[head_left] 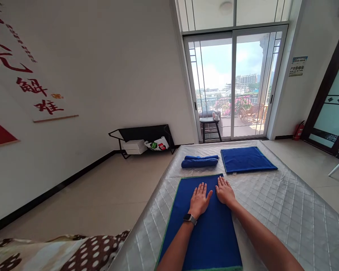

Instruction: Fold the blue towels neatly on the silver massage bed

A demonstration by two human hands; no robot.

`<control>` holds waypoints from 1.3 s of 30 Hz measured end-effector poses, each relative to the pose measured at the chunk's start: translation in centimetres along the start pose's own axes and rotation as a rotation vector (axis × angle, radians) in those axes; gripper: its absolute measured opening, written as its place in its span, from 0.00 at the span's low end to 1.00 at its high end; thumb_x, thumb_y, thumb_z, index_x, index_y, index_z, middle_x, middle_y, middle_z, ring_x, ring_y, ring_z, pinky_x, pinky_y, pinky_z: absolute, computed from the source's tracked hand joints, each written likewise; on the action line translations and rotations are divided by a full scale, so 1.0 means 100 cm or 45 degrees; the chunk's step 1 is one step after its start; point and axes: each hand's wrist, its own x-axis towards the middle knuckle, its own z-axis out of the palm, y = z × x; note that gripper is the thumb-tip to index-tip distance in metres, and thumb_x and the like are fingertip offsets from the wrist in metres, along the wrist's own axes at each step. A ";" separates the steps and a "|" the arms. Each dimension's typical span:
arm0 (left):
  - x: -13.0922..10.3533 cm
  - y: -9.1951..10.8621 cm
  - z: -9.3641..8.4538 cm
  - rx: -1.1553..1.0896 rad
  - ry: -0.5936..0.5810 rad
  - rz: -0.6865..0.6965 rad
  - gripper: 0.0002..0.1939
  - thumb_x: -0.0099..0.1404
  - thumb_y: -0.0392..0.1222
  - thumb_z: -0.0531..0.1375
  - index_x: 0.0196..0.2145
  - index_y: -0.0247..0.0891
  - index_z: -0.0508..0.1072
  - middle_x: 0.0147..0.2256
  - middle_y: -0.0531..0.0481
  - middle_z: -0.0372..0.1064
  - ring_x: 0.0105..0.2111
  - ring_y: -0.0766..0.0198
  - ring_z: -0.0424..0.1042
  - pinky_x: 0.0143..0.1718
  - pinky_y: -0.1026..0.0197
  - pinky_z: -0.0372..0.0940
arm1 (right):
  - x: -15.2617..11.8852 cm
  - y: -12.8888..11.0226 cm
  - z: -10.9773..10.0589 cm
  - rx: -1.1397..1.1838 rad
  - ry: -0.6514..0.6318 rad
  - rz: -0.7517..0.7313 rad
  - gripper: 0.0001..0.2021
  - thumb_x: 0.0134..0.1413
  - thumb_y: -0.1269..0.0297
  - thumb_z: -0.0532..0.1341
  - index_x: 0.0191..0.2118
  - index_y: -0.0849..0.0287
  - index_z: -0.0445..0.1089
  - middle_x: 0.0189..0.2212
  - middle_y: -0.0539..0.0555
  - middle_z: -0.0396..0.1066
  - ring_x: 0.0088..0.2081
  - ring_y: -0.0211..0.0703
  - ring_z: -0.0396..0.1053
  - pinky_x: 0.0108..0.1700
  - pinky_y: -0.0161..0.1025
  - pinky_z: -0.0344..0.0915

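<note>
A blue towel [214,241] with green edging lies spread flat on the quilted silver mattress [282,210]. My left hand [200,199], with a watch [190,218] on its wrist, rests palm down on the towel's upper middle, fingers stretched out. Near the towel's far right corner, my right hand [225,191] also lies flat with its fingers extended. Just beyond the towel are rolled blue towels [199,162]. To their right lies a blue towel laid out as a flat rectangle [248,159].
Brown polka-dot fabric [93,254] lies at the lower left. A low black rack [142,133] with white boxes [134,146] stands by the wall. Past the mattress are a sliding glass door [234,86] and a stool [209,122]. A red fire extinguisher [298,130] stands at right.
</note>
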 end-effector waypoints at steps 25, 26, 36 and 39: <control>-0.030 -0.085 -0.019 0.157 -0.070 -0.339 0.40 0.73 0.59 0.34 0.68 0.25 0.52 0.69 0.37 0.46 0.70 0.53 0.45 0.69 0.48 0.43 | -0.061 -0.014 0.004 0.020 -0.049 0.008 0.31 0.70 0.56 0.41 0.71 0.69 0.45 0.71 0.63 0.44 0.71 0.48 0.40 0.70 0.48 0.39; -0.029 -0.081 -0.020 0.171 -0.054 -0.339 0.39 0.73 0.58 0.34 0.68 0.25 0.53 0.69 0.37 0.46 0.70 0.52 0.45 0.69 0.48 0.43 | -0.061 -0.015 0.003 0.021 -0.043 0.008 0.31 0.70 0.56 0.41 0.71 0.70 0.45 0.71 0.63 0.44 0.71 0.48 0.40 0.70 0.48 0.40; -0.024 0.058 -0.003 -0.060 0.060 0.218 0.31 0.76 0.50 0.38 0.66 0.32 0.60 0.66 0.38 0.57 0.67 0.55 0.53 0.67 0.48 0.53 | -0.065 -0.010 0.005 -0.059 0.000 -0.122 0.31 0.66 0.63 0.47 0.70 0.71 0.48 0.70 0.65 0.46 0.71 0.51 0.41 0.69 0.49 0.43; -0.032 0.057 -0.001 -0.038 0.070 0.207 0.30 0.76 0.49 0.37 0.67 0.33 0.59 0.66 0.39 0.58 0.67 0.54 0.54 0.66 0.46 0.54 | -0.067 -0.010 0.005 -0.044 0.021 -0.116 0.30 0.67 0.63 0.46 0.70 0.72 0.48 0.70 0.65 0.46 0.71 0.51 0.40 0.69 0.50 0.44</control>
